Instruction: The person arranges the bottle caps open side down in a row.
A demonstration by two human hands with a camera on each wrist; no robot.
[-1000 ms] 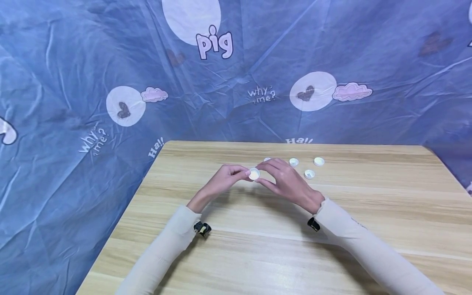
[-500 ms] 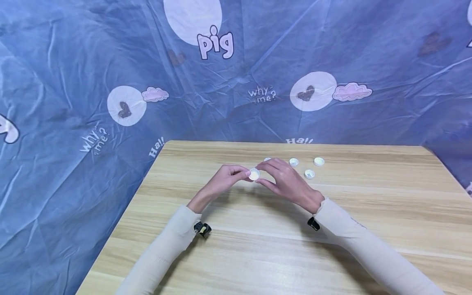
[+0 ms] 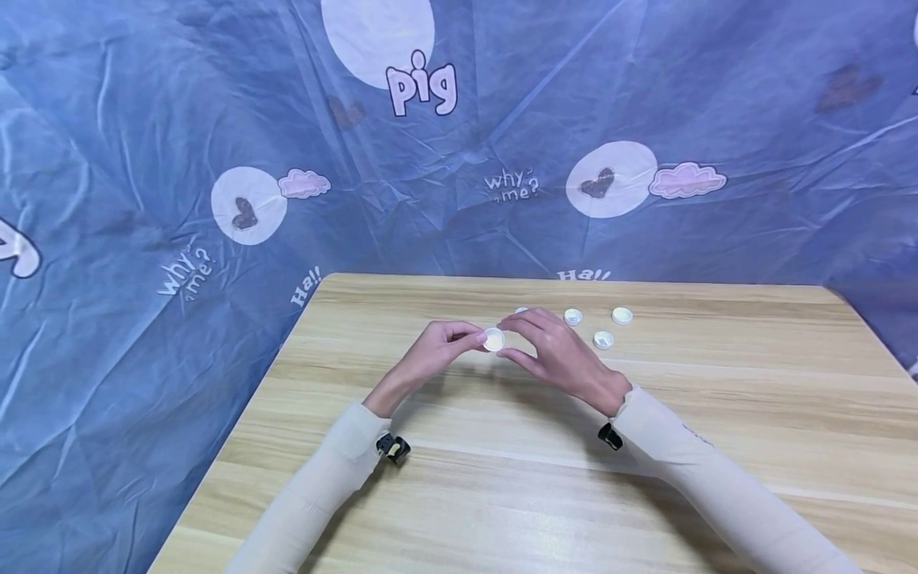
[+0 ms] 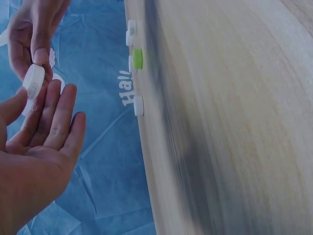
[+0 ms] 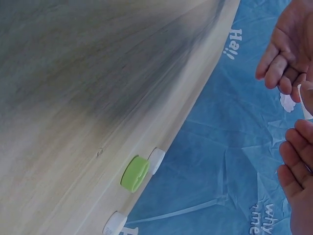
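A white bottle cap (image 3: 493,340) with a ridged side is held up between both hands, its hollow face showing in the head view. My left hand (image 3: 452,344) pinches its left edge, thumb in front and fingers behind. From the other side, my right hand (image 3: 555,351) grips the rim between thumb and forefinger. In the left wrist view the cap (image 4: 34,81) is seen edge-on, the left palm (image 4: 41,166) turned up below it and the right thumb (image 4: 40,55) on its upper edge. Only part of the cap (image 5: 304,103) shows in the right wrist view.
Several white caps lie on the wooden table (image 3: 488,478) beyond the right hand, among them one cap (image 3: 621,316) furthest right. A green cap (image 4: 138,58) among them is hidden in the head view. A blue printed cloth (image 3: 445,223) hangs behind the table.
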